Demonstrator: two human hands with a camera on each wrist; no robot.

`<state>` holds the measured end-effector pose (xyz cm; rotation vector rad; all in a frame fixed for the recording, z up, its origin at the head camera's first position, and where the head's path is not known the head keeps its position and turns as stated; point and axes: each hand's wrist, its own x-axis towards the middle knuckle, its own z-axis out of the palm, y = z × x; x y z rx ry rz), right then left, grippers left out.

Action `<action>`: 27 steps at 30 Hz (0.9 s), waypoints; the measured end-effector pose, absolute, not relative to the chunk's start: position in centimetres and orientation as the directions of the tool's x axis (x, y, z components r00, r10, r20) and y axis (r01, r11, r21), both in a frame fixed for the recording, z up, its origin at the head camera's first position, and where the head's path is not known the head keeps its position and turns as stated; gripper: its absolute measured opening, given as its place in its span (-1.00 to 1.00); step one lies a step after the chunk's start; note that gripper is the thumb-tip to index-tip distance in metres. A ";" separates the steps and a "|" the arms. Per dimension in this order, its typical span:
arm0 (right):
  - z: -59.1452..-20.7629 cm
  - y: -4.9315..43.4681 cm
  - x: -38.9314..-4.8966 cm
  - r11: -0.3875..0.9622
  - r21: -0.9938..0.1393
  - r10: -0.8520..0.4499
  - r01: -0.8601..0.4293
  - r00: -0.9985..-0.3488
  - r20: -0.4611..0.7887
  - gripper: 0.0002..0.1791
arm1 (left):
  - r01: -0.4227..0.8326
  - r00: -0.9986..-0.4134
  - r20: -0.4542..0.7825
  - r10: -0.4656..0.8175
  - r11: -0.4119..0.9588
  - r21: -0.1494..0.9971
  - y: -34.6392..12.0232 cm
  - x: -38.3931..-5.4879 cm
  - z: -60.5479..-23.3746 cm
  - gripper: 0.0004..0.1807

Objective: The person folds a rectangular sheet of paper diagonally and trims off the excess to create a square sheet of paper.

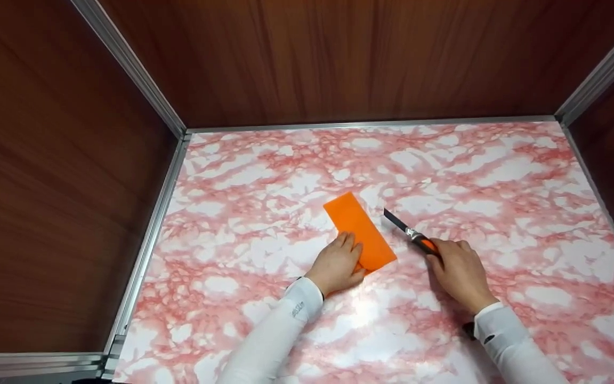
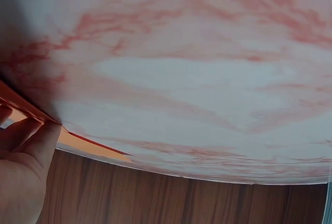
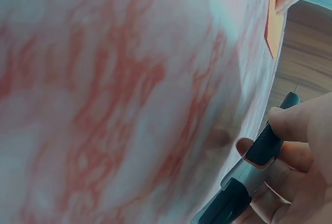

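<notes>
A flat orange rectangular sheet (image 1: 357, 221), which looks like folded paper, lies slantwise near the middle of the tabletop. My left hand (image 1: 337, 264) pinches its near left edge, with bent fingers on top and the thumb by the near corner. The left wrist view shows the sheet's edge (image 2: 88, 145) beside the fingers. To the right, my right hand (image 1: 461, 272) grips a utility knife (image 1: 424, 243) with a black and orange handle. Its long dark blade is out, pointing up and left, apart from the sheet. In the right wrist view the thumb presses along the knife handle (image 3: 262, 151).
A tabletop (image 1: 243, 202) with a red and white marbled pattern spreads under both hands. Brown wood-grain panels (image 1: 339, 64) enclose it at the back, left and right. Metal rails (image 1: 152, 229) run along the table's edges.
</notes>
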<state>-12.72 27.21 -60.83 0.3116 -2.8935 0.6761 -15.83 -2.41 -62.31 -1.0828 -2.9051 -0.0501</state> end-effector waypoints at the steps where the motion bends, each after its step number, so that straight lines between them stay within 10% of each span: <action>1: -60.8 27.2 -12.7 0.876 -0.420 -0.166 -0.238 -0.966 0.200 -0.59 | 0.656 -0.754 0.067 0.654 0.755 0.007 -2.4 -15.9 -62.3 -0.40; 16: -60.6 28.5 -12.3 0.835 -0.392 -0.313 -0.386 -0.919 0.239 -0.51 | 0.573 -0.812 0.196 0.550 0.814 0.091 -2.6 -17.7 -61.7 -0.84; 27: -61.0 28.8 -11.7 0.828 -0.286 -0.449 -0.482 -0.876 0.176 -0.46 | 0.455 -0.884 0.222 0.411 0.864 0.213 -4.1 -18.3 -61.5 -0.77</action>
